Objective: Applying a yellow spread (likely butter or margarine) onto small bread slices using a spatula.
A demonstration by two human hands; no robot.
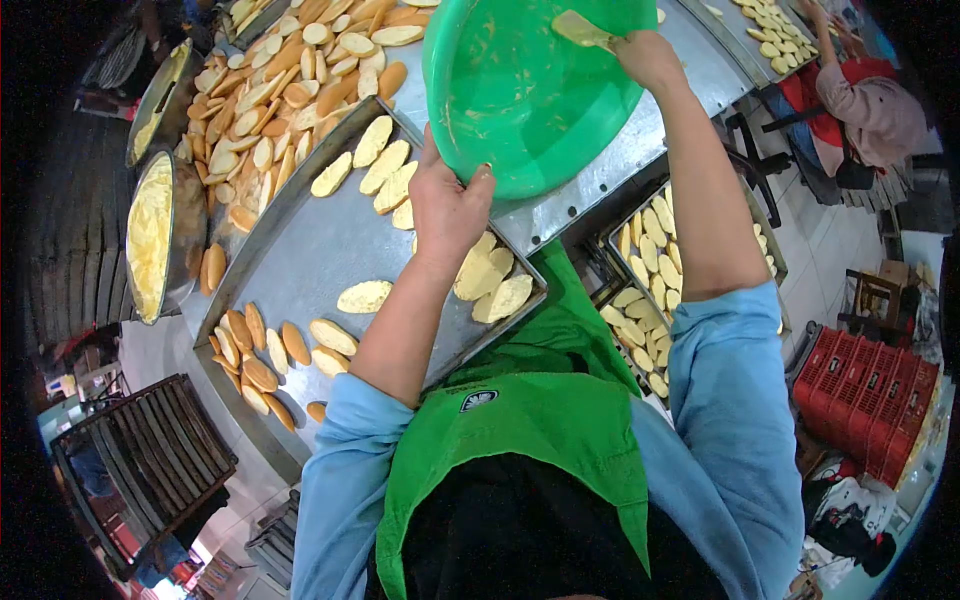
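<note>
A green plastic basin (517,97), tilted up with smears of pale spread inside, is gripped at its near left rim by my left hand (451,202). My right hand (651,61) holds a spatula (581,30) by its handle, and the pale, smeared blade lies over the basin's inside. Beneath my left arm is a metal tray (300,247). On it are spread-coated bread slices (386,166) along the far side, more coated slices (502,289) at the near right corner, and several bread slices (255,360) at the left.
A large heap of sliced bread (300,90) covers the metal table's far left. Beside it stand metal bowls of yellow spread (152,240). Trays of coated slices (651,247) sit low at the right. Red plastic crates (862,397) and a seated person (862,112) are further right.
</note>
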